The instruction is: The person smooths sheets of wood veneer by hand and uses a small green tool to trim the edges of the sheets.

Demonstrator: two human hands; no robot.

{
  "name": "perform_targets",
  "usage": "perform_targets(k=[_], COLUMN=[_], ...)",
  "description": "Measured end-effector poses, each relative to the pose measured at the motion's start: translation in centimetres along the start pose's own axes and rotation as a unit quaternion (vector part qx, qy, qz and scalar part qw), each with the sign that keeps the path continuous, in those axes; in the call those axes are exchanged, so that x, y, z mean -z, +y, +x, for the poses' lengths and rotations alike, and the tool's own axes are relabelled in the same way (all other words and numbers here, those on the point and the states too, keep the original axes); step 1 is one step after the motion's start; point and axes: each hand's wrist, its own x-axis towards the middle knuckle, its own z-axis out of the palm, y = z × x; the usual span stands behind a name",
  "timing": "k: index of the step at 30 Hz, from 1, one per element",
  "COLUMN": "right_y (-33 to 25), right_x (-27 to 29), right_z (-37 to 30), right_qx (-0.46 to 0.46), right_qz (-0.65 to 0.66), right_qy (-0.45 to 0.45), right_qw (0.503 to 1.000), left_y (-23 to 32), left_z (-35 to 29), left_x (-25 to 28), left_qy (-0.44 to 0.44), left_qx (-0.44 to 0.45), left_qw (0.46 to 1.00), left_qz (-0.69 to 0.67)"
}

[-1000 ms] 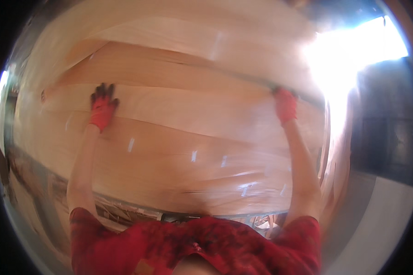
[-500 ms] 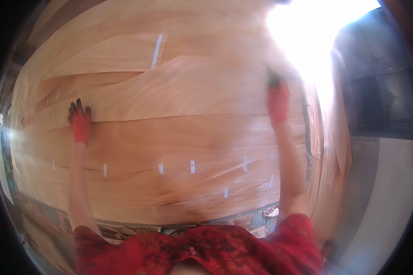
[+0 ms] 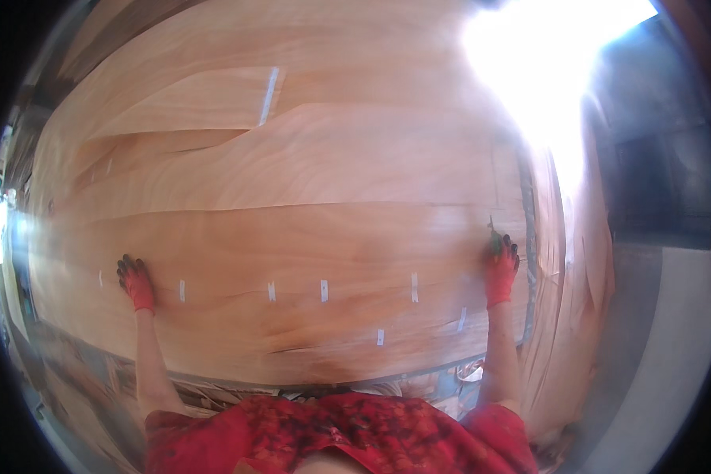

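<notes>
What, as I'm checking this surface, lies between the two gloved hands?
In the head view, four short pale strips lie on the wood-coloured sheet between the left hand and right hand.

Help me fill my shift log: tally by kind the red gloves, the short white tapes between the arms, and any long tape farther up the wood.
Gloves: 2
Short tapes: 6
Long tape: 1
Total: 9

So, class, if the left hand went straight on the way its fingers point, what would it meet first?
The left hand would probably meet the long edge of the pale wood sheet ahead; whether that edge stands up is unclear.
</notes>
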Motion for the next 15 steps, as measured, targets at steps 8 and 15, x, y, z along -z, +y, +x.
perform_targets(k=[8,15], right_y=[0.1,0.7], right_x=[-0.2,0.9], right_z=[-1.1,-0.6], right_qx=[0.006,0.022], right_qz=[-0.025,-0.04], right_qy=[-0.007,0.004], right_qw=[1.0,0.999], left_y=[0.4,1.2], left_z=[-1.1,-1.1], left_x=[0.9,1.5], left_qy=[0.014,0.011], left_qx=[0.001,-0.007], left_qw=[1.0,1.0], left_qz=[0.0,-0.005])
